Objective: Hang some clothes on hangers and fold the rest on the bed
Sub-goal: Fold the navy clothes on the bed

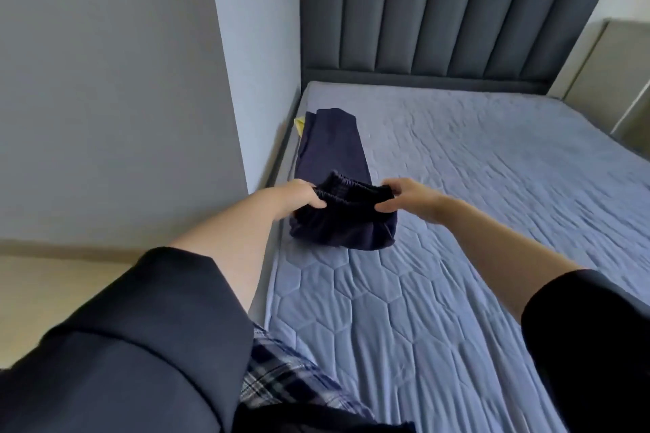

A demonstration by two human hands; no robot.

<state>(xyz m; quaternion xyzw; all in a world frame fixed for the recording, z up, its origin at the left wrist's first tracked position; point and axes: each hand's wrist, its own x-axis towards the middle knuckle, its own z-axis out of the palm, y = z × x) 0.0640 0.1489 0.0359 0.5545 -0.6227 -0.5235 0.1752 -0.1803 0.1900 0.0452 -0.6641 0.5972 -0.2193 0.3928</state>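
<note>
Yellow bit [299, 125] peeks out behind pants [334, 151], mostly covered; can't tell what it is. Left hand [299, 194]: fingers tucked under the pants' waistband, out of sight. Right hand [409, 195]: fingertips partly lost in the fabric. Bed [492, 221] cut off at R & btm edges. Plaid cloth [281, 373] partly under left sleeve [140, 344], runs off btm edge. Beige unit [615, 74] cut by R edge; type unclear.

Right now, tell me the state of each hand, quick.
Left hand: closed, gripping the waistband of the trousers.
Right hand: closed, pinching the other end of the same waistband.
</note>
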